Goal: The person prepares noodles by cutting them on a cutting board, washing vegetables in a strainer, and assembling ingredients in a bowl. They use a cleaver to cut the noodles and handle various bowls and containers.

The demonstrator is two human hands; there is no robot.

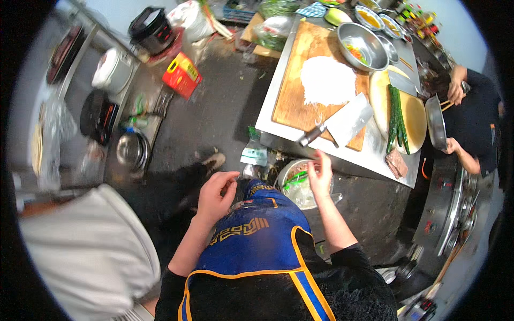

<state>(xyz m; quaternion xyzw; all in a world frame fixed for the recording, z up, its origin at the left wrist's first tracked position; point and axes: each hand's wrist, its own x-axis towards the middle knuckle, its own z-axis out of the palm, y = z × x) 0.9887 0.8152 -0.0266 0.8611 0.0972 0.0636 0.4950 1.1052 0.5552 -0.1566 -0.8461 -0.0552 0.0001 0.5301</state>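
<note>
My left hand (pixel 217 196) hovers over my blue apron (pixel 257 240), holding nothing, its fingers curled loosely. My right hand (pixel 321 176) is raised, empty, just short of the worktable's front edge, above a bucket (pixel 284 172) with plastic bags in it. On the wooden cutting board (pixel 297 80) lies a flat heap of white shreds (pixel 327 80). A cleaver (pixel 349 120) rests across the board's near corner, its dark handle sticking out towards my right hand. Cucumbers (pixel 395 116) lie on a round pale board (pixel 415 116) to the right, beside a second cleaver (pixel 401 82).
A steel bowl (pixel 363 46) with shredded vegetables stands at the back. At the right a person (pixel 474 116) holds a metal pan (pixel 437 122) and chopsticks. Another person's pale clothing (pixel 88 248) is close at lower left. A red box (pixel 182 75) and a rice cooker (pixel 151 30) stand at upper left.
</note>
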